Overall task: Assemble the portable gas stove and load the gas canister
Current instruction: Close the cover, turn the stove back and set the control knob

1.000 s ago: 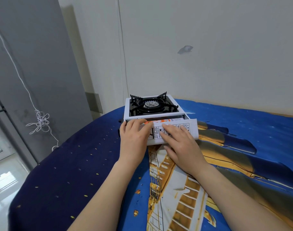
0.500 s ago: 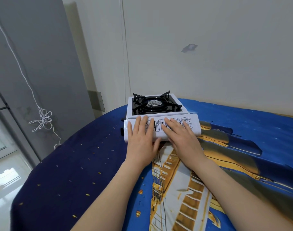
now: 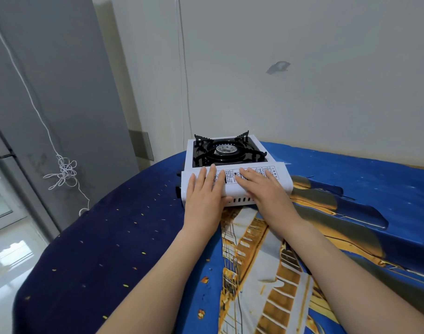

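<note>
While both palms lay flat, the stove (image 3: 230,165) sat on a blue cloth (image 3: 109,237) near the far edge, close to the wall (image 3: 302,80). Left hand (image 3: 203,191): fingers spread and extended, pressed on the white lid (image 3: 278,179) at its left half, thumb over the front side, nothing gripped. Right hand (image 3: 264,189): fingers extended, flat on the lid's middle, nothing gripped. Lid: down, printed label upward. Burner (image 3: 226,149) with 4 black supports: behind the lid, uncovered. Open cloth lay left, right and in front of the stove.
</note>
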`<control>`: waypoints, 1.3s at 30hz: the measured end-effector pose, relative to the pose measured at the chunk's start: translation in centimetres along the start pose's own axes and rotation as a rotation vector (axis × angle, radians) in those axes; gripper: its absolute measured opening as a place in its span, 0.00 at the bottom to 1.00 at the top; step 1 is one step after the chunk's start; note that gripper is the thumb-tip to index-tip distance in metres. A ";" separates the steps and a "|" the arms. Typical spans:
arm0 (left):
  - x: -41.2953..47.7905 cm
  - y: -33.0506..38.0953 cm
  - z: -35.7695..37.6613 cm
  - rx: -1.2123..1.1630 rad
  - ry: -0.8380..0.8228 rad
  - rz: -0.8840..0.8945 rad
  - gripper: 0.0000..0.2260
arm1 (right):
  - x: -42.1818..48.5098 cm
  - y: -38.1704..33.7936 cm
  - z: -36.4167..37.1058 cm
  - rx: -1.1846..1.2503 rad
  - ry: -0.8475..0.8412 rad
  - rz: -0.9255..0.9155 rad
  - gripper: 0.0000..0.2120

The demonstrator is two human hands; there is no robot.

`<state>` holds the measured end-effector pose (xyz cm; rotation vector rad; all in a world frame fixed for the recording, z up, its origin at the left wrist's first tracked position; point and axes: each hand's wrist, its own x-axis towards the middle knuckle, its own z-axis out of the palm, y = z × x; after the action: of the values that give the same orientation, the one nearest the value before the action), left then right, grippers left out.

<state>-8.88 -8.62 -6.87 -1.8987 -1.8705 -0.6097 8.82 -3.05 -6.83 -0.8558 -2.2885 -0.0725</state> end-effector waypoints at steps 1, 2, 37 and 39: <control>0.1 -0.1 0.1 -0.002 -0.003 0.001 0.28 | 0.1 0.1 0.0 0.015 0.000 0.001 0.29; 0.2 -0.2 0.1 -0.004 -0.005 0.003 0.28 | 0.3 0.2 0.0 0.035 0.001 0.005 0.28; 0.1 -0.9 1.0 0.020 0.136 -0.031 0.20 | 0.7 0.6 1.5 0.097 0.127 0.106 0.17; 0.1 -1.1 0.9 -0.055 0.186 -0.146 0.25 | 0.6 0.9 1.4 0.125 0.211 0.184 0.18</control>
<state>-9.99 -8.00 -7.62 -1.6833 -1.8995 -0.8619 8.25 -1.66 -7.71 -0.9428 -1.9886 0.0595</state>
